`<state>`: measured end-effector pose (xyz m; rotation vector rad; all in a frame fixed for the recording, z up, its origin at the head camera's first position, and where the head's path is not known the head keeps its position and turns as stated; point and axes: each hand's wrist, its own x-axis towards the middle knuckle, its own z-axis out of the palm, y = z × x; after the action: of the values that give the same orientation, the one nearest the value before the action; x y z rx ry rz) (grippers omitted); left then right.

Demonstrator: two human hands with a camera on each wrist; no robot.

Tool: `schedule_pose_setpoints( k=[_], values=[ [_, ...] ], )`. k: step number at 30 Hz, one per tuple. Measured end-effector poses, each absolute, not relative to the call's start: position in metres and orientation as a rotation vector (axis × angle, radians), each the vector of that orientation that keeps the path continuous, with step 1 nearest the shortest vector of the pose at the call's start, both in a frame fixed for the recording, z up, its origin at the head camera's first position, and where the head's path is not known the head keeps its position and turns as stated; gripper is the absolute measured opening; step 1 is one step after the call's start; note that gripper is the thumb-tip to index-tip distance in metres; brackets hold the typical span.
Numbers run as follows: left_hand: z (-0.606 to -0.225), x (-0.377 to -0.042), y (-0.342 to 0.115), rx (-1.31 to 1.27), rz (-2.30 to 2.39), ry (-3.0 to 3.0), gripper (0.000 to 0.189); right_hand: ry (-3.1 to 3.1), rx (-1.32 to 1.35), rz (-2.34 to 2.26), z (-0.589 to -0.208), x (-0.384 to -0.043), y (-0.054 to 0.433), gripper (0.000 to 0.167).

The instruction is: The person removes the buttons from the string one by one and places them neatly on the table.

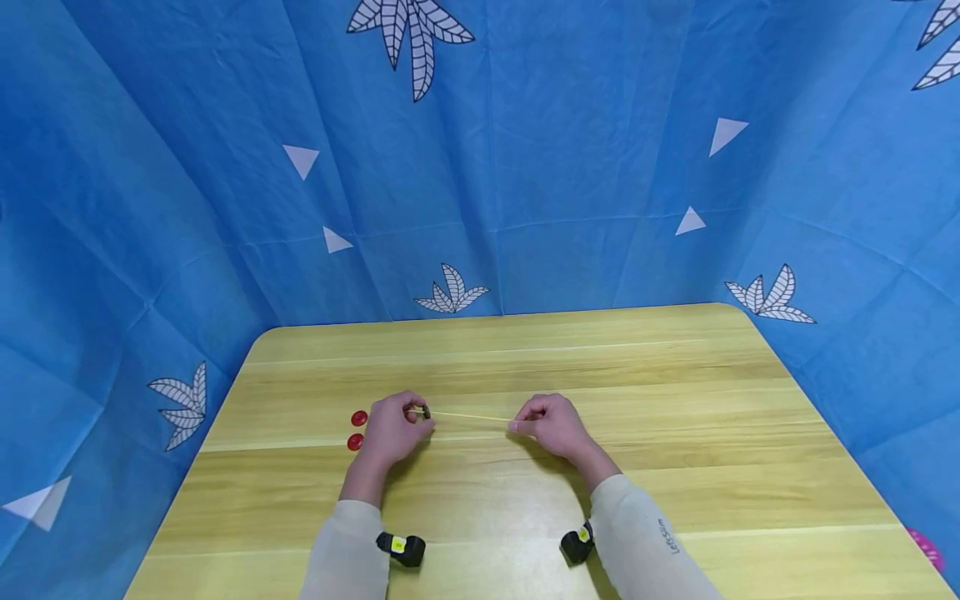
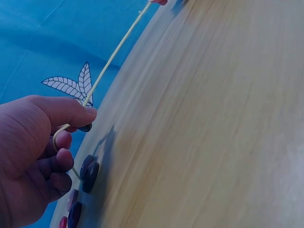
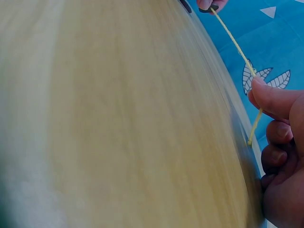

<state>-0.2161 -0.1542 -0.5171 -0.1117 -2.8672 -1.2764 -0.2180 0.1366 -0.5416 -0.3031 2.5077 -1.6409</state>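
A thin yellow cord (image 1: 468, 416) stretches taut between the two hands over the wooden table. My left hand (image 1: 393, 429) pinches a dark button (image 2: 85, 127) between thumb and finger, with the cord running from it; a loop of the cord (image 2: 55, 137) curls past the lower fingers toward dark discs (image 2: 90, 177) near the tabletop. At the other end, my right hand (image 1: 553, 423) pinches the cord between thumb and forefinger. A short tail of cord (image 3: 254, 127) hangs beneath that grip. Two red buttons (image 1: 359, 417) lie just left of the left hand.
The wooden table (image 1: 675, 375) has rounded far corners. A blue curtain (image 1: 562, 167) with white leaf prints hangs behind it and along its sides. Each sleeve bears a black wrist camera (image 1: 576, 546).
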Motion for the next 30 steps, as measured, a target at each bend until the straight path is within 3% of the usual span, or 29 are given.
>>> schedule_pose_setpoints(
  k=[30],
  values=[
    [-0.518,-0.212,-0.182,0.01,-1.232,-2.865,0.023,2.511,-0.287,-1.632,-0.542,-0.218,0.135,0.012]
  ],
)
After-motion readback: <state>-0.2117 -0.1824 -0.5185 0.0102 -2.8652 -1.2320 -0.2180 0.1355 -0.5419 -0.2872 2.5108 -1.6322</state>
